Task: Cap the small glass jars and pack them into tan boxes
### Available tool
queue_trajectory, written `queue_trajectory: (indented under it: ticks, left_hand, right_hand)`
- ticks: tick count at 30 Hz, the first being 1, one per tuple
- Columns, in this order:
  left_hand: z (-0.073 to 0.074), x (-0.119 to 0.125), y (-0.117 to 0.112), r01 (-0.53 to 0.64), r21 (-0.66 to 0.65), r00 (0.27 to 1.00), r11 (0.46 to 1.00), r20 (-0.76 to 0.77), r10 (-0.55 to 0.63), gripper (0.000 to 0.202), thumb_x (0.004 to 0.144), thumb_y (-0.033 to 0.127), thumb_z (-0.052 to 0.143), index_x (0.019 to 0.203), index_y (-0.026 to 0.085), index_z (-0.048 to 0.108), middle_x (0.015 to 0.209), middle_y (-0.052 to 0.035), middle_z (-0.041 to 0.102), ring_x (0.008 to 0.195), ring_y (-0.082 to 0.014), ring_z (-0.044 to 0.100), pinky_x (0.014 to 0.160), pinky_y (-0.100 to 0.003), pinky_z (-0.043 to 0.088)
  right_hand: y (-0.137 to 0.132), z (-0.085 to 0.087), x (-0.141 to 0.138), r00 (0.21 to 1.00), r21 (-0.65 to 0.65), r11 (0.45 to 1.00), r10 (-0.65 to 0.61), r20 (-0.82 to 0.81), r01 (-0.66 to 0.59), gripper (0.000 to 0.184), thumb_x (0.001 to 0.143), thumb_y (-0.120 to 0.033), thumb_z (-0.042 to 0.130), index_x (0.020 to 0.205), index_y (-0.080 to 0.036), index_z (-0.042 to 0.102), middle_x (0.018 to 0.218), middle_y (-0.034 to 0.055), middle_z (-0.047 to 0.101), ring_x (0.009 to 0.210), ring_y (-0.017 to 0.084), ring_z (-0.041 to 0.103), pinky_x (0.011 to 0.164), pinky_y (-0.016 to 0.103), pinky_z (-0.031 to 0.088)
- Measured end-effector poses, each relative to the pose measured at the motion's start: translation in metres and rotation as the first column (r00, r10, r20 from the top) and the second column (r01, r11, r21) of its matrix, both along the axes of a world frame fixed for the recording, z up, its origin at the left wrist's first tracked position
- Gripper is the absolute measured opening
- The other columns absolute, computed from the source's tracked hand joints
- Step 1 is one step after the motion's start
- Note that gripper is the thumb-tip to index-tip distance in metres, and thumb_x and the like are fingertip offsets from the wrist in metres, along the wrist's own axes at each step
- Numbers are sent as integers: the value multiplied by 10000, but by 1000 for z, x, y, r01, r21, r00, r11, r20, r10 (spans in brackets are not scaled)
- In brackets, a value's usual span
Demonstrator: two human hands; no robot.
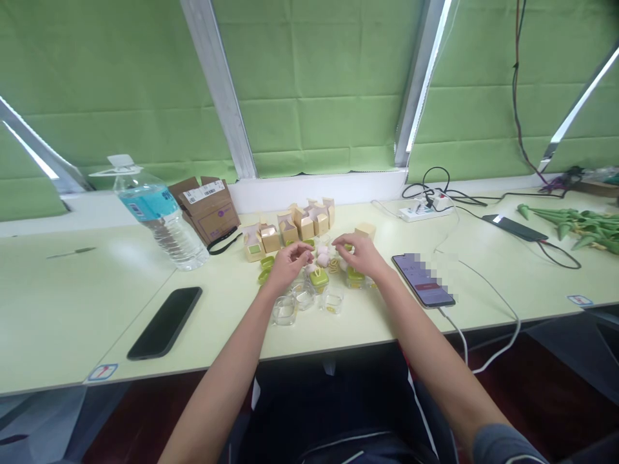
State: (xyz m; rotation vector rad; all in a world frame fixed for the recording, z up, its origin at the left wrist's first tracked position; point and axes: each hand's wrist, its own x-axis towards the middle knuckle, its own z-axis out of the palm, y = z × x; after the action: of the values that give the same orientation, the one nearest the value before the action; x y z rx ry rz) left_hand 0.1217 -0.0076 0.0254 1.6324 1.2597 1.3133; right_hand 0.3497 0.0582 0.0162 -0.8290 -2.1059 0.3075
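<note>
My left hand (290,263) hovers with loosely bent fingers at the left of a cluster of small parts, its thumb apart from the fingers. Across from it, my right hand (360,254) has bent fingers, with nothing visible between them. Several pale pink egg-shaped sponges (323,259) lie between the two hands. Just below them stands a small clear case with a green lid (318,278); another green-lidded case (355,277) sits under my right hand. Clear empty cups (285,311) stand nearer me, and loose green lids (265,269) lie beside my left hand.
Small opened cardboard boxes (303,224) stand in a row behind the parts. A water bottle (162,216) and a brown carton (207,209) are at back left. A black phone (165,322) lies left, a lit phone (423,280) with a cable right. A power strip (425,211) sits behind.
</note>
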Motion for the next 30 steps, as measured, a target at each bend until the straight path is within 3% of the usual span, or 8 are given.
queue_trajectory:
  ticks: [6, 14, 21, 25, 30]
  left_hand:
    - [3, 2, -3, -17, -5, 989, 1000, -145, 16, 233, 850, 384, 658, 968, 189, 708, 862, -36, 712, 793, -171, 650, 740, -296, 499]
    - [7, 2, -6, 28, 6, 963, 1000, -269, -26, 244, 856, 408, 666, 967, 200, 729, 906, -46, 743, 826, -191, 673, 774, -324, 507]
    - [8, 2, -10, 142, 42, 924, 989, -363, -118, 191, 825, 387, 731, 883, 208, 768, 914, -41, 746, 830, -185, 657, 774, -316, 503]
    - [6, 2, -10, 203, 70, 922, 977, -351, -166, 167, 792, 362, 774, 846, 205, 786, 881, -50, 731, 807, -179, 642, 744, -305, 509]
    - [4, 3, -9, 172, 73, 947, 982, -286, -145, 123, 790, 324, 776, 821, 206, 788, 847, -46, 737, 792, -174, 655, 714, -292, 505]
  right_hand:
    - [-12, 8, -7, 979, -48, 997, 67, 195, -58, 166, 908, -228, 587, 928, -224, 752, 949, 34, 774, 896, 218, 664, 816, 336, 472]
    - [-13, 10, -3, 988, -115, 990, 99, 123, -85, 191, 929, -234, 572, 932, -215, 763, 945, 26, 779, 852, 188, 686, 785, 295, 472]
    - [-16, 10, -5, 989, -104, 988, 124, 85, -115, 188, 928, -239, 583, 899, -208, 766, 916, 28, 779, 846, 180, 686, 779, 285, 470]
    - [-19, 11, -7, 989, -96, 987, 138, 60, -131, 177, 917, -221, 594, 882, -205, 767, 923, 31, 781, 859, 181, 689, 785, 286, 468]
    - [-18, 11, -8, 987, -90, 985, 150, 56, -144, 160, 906, -205, 610, 875, -205, 767, 902, 28, 779, 851, 178, 692, 799, 290, 472]
